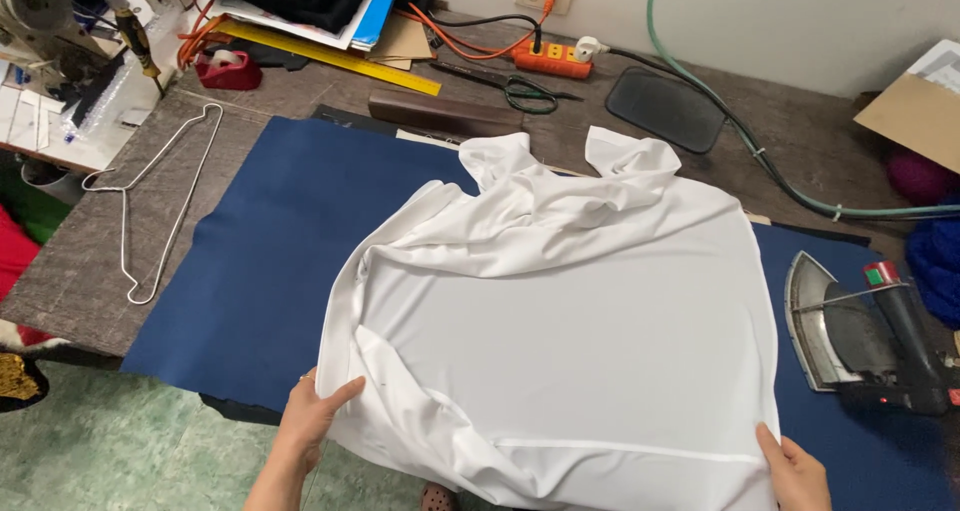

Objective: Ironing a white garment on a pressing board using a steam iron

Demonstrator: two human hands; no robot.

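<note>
**White garment held at its near corners over the blue mat**

The left hand (312, 413), at the lower left of the frame, is closed lightly on the near left edge of the smooth white fabric garment (560, 341), thumb on top and fingers tucked under the cloth. The right hand (797, 471), at the lower right corner, pinches the near right corner the same way; its fingers are mostly hidden, so how tightly it grips I cannot tell.

To spread the cloth well, both hands would do best to pull evenly toward the near table edge and slightly apart, keeping the hem line taut, so that the folds bunched at the far end draw flat without skewing the piece.

The garment lies on the dark blue pressing mat (260, 261) in the centre of the frame. Its long axis runs from the bottom of the frame toward the top; the hem is at the hands, and the rumpled collar end points away, toward the upper middle.

Outward: a heavy metal iron with a black handle (860, 336) rests at the right edge, near the right hand. A white wire hanger (160, 201) lies at the left, well apart. Green-handled scissors (525, 91) and an orange power strip (550, 61) sit near the top.
</note>
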